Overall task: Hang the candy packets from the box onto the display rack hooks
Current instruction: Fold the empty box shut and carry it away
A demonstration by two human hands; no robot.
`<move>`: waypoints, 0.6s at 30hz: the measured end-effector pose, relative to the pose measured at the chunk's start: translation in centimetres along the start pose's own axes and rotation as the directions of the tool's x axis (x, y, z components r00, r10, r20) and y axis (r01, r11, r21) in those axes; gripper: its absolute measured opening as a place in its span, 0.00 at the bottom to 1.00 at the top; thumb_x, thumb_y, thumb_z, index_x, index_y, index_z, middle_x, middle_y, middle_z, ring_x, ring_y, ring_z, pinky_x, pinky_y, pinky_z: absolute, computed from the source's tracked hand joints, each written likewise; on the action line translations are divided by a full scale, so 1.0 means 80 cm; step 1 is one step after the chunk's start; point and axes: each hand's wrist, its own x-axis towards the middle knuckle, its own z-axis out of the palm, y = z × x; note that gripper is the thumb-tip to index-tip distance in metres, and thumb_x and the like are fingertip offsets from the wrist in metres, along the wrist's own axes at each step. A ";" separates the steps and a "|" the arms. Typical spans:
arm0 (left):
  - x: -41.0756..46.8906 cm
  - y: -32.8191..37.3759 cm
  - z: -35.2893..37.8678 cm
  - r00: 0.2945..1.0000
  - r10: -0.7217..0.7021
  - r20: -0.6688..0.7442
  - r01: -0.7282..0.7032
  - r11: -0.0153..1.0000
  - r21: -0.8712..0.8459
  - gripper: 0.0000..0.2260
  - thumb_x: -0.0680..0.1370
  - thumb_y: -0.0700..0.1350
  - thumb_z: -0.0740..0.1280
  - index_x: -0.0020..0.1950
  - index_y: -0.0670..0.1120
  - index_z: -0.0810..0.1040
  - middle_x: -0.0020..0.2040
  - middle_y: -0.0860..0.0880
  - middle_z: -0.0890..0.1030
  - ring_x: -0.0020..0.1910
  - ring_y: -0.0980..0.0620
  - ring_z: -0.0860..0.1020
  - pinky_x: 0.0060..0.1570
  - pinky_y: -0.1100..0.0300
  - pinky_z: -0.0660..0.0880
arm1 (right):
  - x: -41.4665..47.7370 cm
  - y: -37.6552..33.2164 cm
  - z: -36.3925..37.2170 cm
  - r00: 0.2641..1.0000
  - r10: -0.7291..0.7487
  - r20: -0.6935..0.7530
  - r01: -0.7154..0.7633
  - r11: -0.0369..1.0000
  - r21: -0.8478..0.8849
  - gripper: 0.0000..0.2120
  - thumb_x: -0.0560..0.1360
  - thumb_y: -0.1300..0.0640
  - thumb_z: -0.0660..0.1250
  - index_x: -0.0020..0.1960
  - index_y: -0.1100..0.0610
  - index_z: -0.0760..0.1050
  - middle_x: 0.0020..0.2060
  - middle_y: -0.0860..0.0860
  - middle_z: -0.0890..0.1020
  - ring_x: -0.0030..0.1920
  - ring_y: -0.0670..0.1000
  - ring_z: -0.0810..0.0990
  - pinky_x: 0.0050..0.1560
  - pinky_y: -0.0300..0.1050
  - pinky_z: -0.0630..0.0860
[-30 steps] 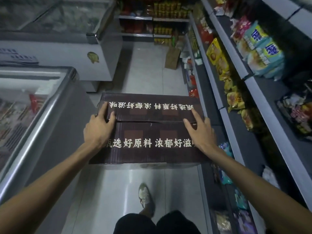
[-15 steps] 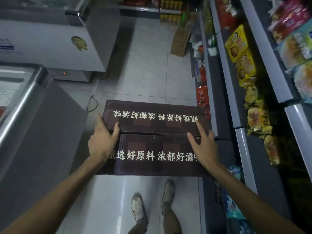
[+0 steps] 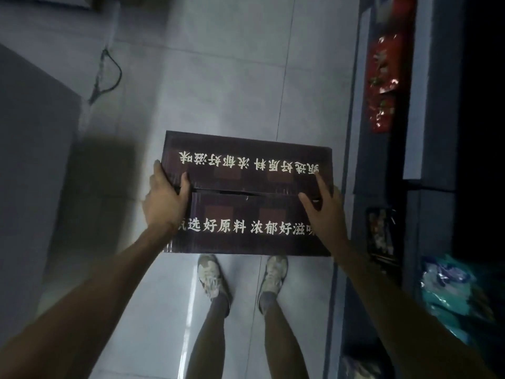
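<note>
1. Box [image 3: 246,214]: dark brown carton at frame centre, top face toward the camera. Long axis runs 9 o'clock to 3 o'clock, with the 3 o'clock end tipped slightly nearer.
2. Its 2 flaps are closed and the seam follows the long axis. Print on the near flap reads upright; print on the far flap is inverted.
3. Left hand [image 3: 164,203]: at the 9 o'clock end, gripping the box, thumb on top by the seam, fingers down the side.
4. Right hand [image 3: 325,214]: at the 3 o'clock end, holding the box. Index finger and thumb are spread flat on top; the other fingers are hidden past the edge.
5. Whether the box touches the floor [image 3: 232,77]: cannot tell.
6. Shoes [image 3: 210,274]: just beside the box at 6 o'clock.
7. Shelf [image 3: 363,160]: at 3 o'clock, red packets [image 3: 382,77] toward 1 o'clock.
8. Cable [image 3: 109,75]: at 10 o'clock.
</note>
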 end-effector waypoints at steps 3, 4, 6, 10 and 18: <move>0.039 -0.043 0.082 1.000 0.016 0.007 -0.016 1.000 0.015 0.31 0.83 0.63 0.58 0.80 0.46 0.59 0.69 0.39 0.76 0.59 0.31 0.79 0.57 0.37 0.77 | 0.038 0.050 0.075 1.000 0.013 0.008 -0.013 1.000 -0.027 0.35 0.82 0.38 0.66 0.85 0.43 0.57 0.76 0.58 0.67 0.73 0.60 0.73 0.72 0.60 0.74; 0.056 -0.075 0.134 1.000 -0.014 0.016 0.013 0.999 0.038 0.31 0.83 0.62 0.58 0.81 0.46 0.58 0.70 0.39 0.75 0.59 0.31 0.79 0.57 0.38 0.77 | 0.055 0.084 0.127 0.999 0.032 0.022 -0.031 0.999 -0.015 0.35 0.82 0.38 0.65 0.85 0.43 0.57 0.76 0.58 0.67 0.72 0.60 0.74 0.72 0.61 0.75; 0.071 -0.082 0.159 1.000 0.006 0.019 -0.007 0.999 0.046 0.31 0.84 0.62 0.58 0.81 0.47 0.57 0.70 0.39 0.75 0.58 0.30 0.79 0.55 0.38 0.76 | 0.070 0.102 0.149 1.000 -0.014 -0.001 0.014 1.000 -0.010 0.35 0.83 0.38 0.65 0.85 0.43 0.56 0.75 0.58 0.67 0.72 0.59 0.74 0.71 0.61 0.76; 0.104 -0.145 0.253 0.999 -0.010 0.034 0.008 0.999 0.044 0.31 0.85 0.61 0.56 0.83 0.46 0.55 0.72 0.39 0.72 0.59 0.32 0.79 0.55 0.39 0.77 | 0.099 0.162 0.247 0.999 -0.010 -0.041 0.009 1.000 -0.030 0.35 0.82 0.37 0.65 0.85 0.44 0.56 0.77 0.58 0.66 0.72 0.59 0.72 0.71 0.57 0.76; 0.114 -0.178 0.300 1.000 0.016 0.002 -0.016 0.981 0.193 0.31 0.86 0.60 0.50 0.82 0.41 0.56 0.71 0.37 0.70 0.62 0.34 0.77 0.54 0.39 0.78 | 0.099 0.176 0.294 0.982 -0.068 -0.175 0.030 0.976 -0.215 0.35 0.83 0.37 0.63 0.84 0.49 0.58 0.77 0.60 0.64 0.74 0.59 0.67 0.70 0.50 0.72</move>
